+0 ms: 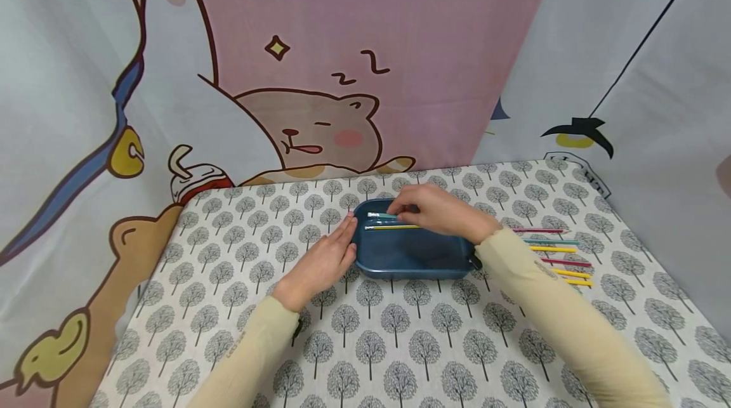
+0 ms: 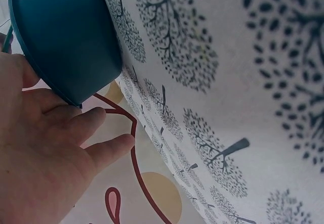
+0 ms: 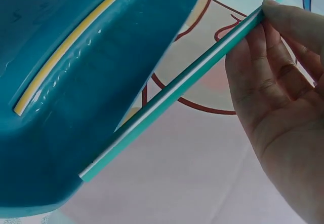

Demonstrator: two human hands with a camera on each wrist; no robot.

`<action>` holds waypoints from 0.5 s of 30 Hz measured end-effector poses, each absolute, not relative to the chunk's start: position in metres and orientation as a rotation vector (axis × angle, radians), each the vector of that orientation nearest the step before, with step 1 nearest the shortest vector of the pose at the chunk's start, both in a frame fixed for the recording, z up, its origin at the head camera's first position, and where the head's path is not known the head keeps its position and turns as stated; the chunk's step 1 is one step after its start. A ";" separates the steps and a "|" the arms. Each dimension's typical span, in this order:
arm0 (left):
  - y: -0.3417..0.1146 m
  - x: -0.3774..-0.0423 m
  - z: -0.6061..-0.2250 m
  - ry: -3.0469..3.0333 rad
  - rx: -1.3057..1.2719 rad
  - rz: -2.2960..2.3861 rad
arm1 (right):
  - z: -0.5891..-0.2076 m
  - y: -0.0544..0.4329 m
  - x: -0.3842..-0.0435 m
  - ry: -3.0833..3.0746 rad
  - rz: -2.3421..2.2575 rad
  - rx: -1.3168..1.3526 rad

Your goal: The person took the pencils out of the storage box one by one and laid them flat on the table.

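Note:
A deep blue rectangular dish (image 1: pixel 414 259) stands on the table. Along its left side my left hand (image 1: pixel 323 263) touches the rim, fingers extended; the left wrist view shows the fingertips (image 2: pixel 93 122) at the dish's edge (image 2: pixel 71 41). Above the back of the dish, my right hand (image 1: pixel 431 208) pinches a teal pencil (image 3: pixel 177 89) between thumb and fingertips near one end. That pencil slants, its other end overlapping the dish's rim in the right wrist view. Inside the dish lies a yellow pencil (image 1: pixel 394 227), partly hidden by the right hand in the head view.
Several pencils lie to the right of the dish, among them a red pencil (image 1: pixel 573 263), a teal pencil (image 1: pixel 562 242) and a yellow pencil (image 1: pixel 577 282), partly behind the right sleeve (image 1: pixel 548 290). A tree-print cloth (image 1: pixel 400 344) covers the table. Behind hangs a cartoon-printed curtain (image 1: pixel 457 46).

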State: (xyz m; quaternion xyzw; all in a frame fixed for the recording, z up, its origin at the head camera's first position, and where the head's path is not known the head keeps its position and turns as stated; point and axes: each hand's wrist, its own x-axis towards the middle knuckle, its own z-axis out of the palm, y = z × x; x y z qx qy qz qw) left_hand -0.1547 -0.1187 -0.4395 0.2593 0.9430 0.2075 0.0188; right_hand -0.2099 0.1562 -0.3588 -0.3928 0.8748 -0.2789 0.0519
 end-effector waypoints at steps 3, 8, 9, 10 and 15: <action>-0.119 -0.155 -0.440 2.928 0.804 0.642 | -0.358 0.160 -0.206 2.680 -0.855 -1.187; -0.118 -0.154 -0.440 2.934 0.806 0.643 | -0.357 0.166 -0.198 2.715 -0.897 -1.231; -0.118 -0.154 -0.440 2.935 0.805 0.644 | -0.357 0.168 -0.196 2.721 -0.909 -1.241; -0.118 -0.154 -0.440 2.935 0.805 0.648 | -0.357 0.169 -0.194 2.724 -0.925 -1.246; -0.118 -0.153 -0.440 2.928 0.777 0.635 | -0.354 0.178 -0.186 2.757 -0.989 -1.240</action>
